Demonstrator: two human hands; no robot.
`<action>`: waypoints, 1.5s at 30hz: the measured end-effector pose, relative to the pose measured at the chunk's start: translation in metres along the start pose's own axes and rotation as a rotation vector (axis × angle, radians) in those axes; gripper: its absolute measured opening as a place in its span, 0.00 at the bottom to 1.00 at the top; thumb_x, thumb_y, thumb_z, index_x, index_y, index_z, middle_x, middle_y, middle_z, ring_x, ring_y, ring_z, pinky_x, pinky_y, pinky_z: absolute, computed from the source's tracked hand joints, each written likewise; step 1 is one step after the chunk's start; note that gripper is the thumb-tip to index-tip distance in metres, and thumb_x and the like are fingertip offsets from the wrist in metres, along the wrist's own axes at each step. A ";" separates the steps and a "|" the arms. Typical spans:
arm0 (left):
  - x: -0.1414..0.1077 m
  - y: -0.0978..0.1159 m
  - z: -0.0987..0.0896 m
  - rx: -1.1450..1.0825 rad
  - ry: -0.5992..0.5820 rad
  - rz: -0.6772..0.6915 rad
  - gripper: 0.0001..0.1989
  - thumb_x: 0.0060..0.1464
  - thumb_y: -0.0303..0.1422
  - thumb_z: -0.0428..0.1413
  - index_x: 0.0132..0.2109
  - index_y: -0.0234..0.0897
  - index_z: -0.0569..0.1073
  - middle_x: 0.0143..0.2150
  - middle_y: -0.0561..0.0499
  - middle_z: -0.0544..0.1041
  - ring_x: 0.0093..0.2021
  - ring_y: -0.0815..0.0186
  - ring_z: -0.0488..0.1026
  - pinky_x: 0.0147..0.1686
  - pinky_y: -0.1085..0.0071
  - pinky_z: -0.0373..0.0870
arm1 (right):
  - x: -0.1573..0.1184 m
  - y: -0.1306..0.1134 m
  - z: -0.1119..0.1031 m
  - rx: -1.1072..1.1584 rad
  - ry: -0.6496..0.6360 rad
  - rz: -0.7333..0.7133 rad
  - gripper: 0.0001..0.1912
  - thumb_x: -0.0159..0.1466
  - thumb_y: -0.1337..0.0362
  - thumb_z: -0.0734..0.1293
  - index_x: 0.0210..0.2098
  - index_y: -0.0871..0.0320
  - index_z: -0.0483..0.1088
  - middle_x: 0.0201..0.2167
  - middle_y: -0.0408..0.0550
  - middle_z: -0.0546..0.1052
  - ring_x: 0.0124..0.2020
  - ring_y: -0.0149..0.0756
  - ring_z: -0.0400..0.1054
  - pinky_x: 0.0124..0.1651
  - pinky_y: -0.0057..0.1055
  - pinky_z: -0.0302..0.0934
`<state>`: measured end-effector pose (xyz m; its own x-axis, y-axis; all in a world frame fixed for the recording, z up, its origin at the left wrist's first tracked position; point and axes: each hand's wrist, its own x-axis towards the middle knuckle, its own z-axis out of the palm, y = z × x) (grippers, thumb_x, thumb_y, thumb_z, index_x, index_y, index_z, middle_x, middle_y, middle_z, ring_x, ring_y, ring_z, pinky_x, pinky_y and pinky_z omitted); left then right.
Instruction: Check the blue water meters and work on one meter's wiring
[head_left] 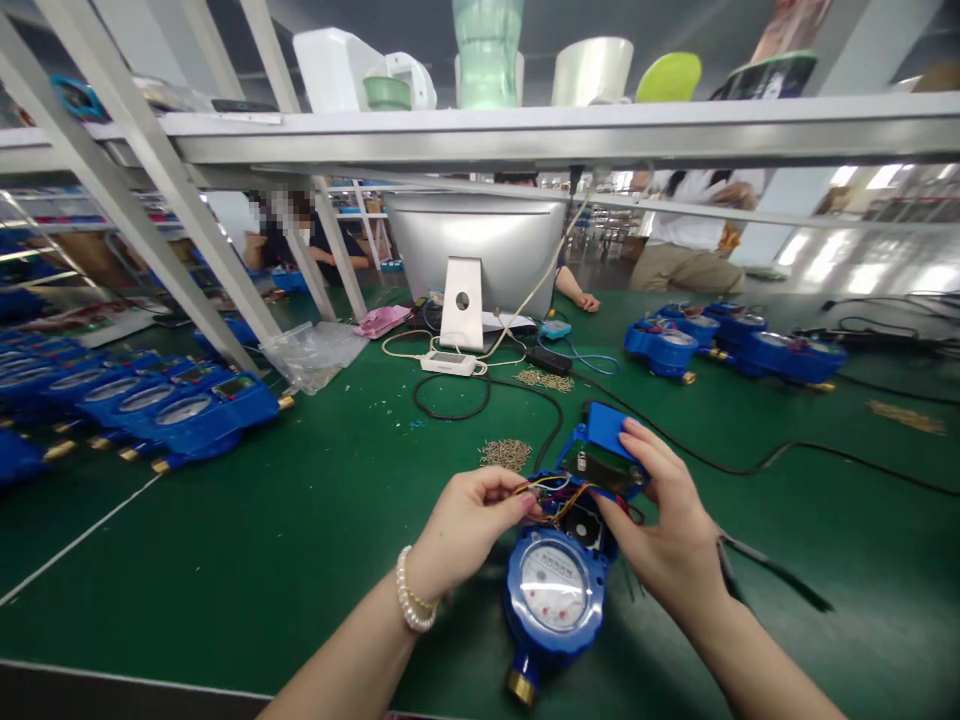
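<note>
A blue water meter (553, 600) with a white dial and a brass fitting lies on the green table (300, 520) right in front of me. Its blue electronics cover (609, 440) is tilted open behind the dial, showing a circuit board. My right hand (667, 530) grips that cover from the right side. My left hand (465, 525), with a pearl bracelet on the wrist, pinches the red, yellow and dark wires (559, 492) that run from the cover into the meter.
Rows of blue meters stand at the left (150, 405) and far right (735, 345). Small screw piles (506, 453) and black cables (750, 465) lie ahead. A monitor's back (476, 245) stands under a shelf. Other people sit and stand beyond the table.
</note>
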<state>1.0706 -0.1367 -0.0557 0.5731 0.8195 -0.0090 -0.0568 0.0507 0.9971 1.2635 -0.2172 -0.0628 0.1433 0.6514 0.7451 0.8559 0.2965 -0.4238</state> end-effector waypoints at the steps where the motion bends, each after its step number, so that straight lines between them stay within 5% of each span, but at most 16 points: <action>1: 0.000 -0.001 0.000 -0.017 0.012 -0.017 0.08 0.48 0.34 0.62 0.33 0.33 0.76 0.29 0.47 0.80 0.29 0.64 0.76 0.34 0.68 0.73 | 0.000 0.000 0.000 0.015 -0.009 0.011 0.30 0.60 0.71 0.67 0.60 0.53 0.56 0.61 0.54 0.62 0.61 0.44 0.58 0.59 0.46 0.61; 9: -0.013 0.001 -0.002 -0.063 0.103 -0.148 0.10 0.39 0.32 0.68 0.29 0.32 0.76 0.25 0.48 0.79 0.25 0.67 0.75 0.30 0.73 0.73 | -0.003 0.001 -0.004 0.098 -0.095 0.066 0.32 0.60 0.75 0.63 0.61 0.50 0.53 0.63 0.50 0.58 0.64 0.41 0.54 0.59 0.42 0.62; 15: -0.018 -0.004 -0.008 -0.002 0.134 -0.110 0.09 0.41 0.34 0.67 0.29 0.34 0.77 0.26 0.48 0.79 0.27 0.66 0.75 0.32 0.73 0.72 | -0.004 -0.001 -0.004 0.116 -0.114 0.036 0.35 0.59 0.79 0.62 0.62 0.49 0.51 0.65 0.47 0.56 0.65 0.36 0.52 0.60 0.35 0.62; 19: -0.021 -0.006 -0.012 0.094 0.096 -0.074 0.08 0.42 0.34 0.66 0.28 0.35 0.77 0.28 0.48 0.79 0.29 0.66 0.74 0.32 0.73 0.70 | -0.002 -0.001 -0.004 0.097 -0.101 0.057 0.34 0.59 0.78 0.62 0.60 0.47 0.54 0.66 0.47 0.53 0.63 0.40 0.56 0.53 0.34 0.68; 23: -0.021 0.000 -0.018 0.177 -0.062 -0.094 0.10 0.43 0.36 0.66 0.34 0.36 0.77 0.30 0.48 0.79 0.31 0.65 0.74 0.33 0.72 0.69 | -0.001 0.000 -0.003 0.119 -0.102 0.102 0.34 0.58 0.77 0.64 0.59 0.45 0.57 0.65 0.46 0.55 0.56 0.40 0.64 0.46 0.33 0.70; 26: -0.016 0.010 -0.021 0.284 -0.157 -0.057 0.19 0.47 0.39 0.63 0.46 0.38 0.75 0.30 0.48 0.78 0.34 0.61 0.74 0.38 0.67 0.69 | 0.000 -0.001 -0.004 0.174 -0.146 0.124 0.34 0.58 0.76 0.65 0.60 0.44 0.56 0.60 0.44 0.64 0.51 0.37 0.69 0.47 0.31 0.70; 31: 0.002 0.032 -0.011 0.499 -0.071 0.147 0.23 0.48 0.40 0.62 0.52 0.42 0.73 0.50 0.45 0.75 0.51 0.54 0.70 0.52 0.61 0.64 | 0.007 -0.007 -0.004 0.244 -0.281 0.176 0.34 0.59 0.69 0.68 0.62 0.45 0.55 0.47 0.42 0.75 0.37 0.32 0.72 0.44 0.30 0.68; 35: 0.016 0.036 0.009 0.320 -0.288 0.022 0.18 0.50 0.39 0.61 0.47 0.35 0.75 0.43 0.45 0.79 0.43 0.56 0.75 0.44 0.65 0.70 | 0.012 -0.013 -0.007 0.263 -0.373 0.139 0.37 0.58 0.70 0.68 0.63 0.43 0.53 0.39 0.40 0.75 0.28 0.30 0.69 0.37 0.29 0.66; 40: 0.014 0.029 0.019 0.167 -0.202 -0.004 0.14 0.51 0.37 0.61 0.43 0.33 0.78 0.39 0.47 0.81 0.38 0.61 0.76 0.39 0.70 0.71 | 0.011 -0.012 -0.016 0.332 -0.380 0.277 0.46 0.56 0.66 0.71 0.66 0.51 0.42 0.31 0.40 0.75 0.36 0.36 0.68 0.43 0.33 0.63; 42: 0.009 0.028 0.018 0.184 -0.139 0.023 0.13 0.50 0.37 0.61 0.41 0.34 0.78 0.37 0.47 0.81 0.37 0.62 0.76 0.38 0.71 0.72 | 0.010 -0.008 -0.019 0.381 -0.401 0.299 0.33 0.58 0.64 0.70 0.60 0.54 0.57 0.31 0.42 0.76 0.39 0.37 0.69 0.48 0.36 0.60; 45: 0.004 0.028 0.017 0.228 -0.060 0.078 0.11 0.49 0.37 0.61 0.36 0.33 0.79 0.33 0.48 0.81 0.34 0.63 0.75 0.35 0.72 0.72 | 0.011 -0.005 -0.025 0.388 -0.428 0.301 0.05 0.60 0.63 0.69 0.34 0.57 0.73 0.30 0.44 0.76 0.37 0.35 0.69 0.47 0.34 0.59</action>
<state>1.0850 -0.1415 -0.0267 0.6222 0.7801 0.0663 0.0795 -0.1472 0.9859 1.2733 -0.2284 -0.0398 0.0699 0.9422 0.3277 0.5559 0.2360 -0.7971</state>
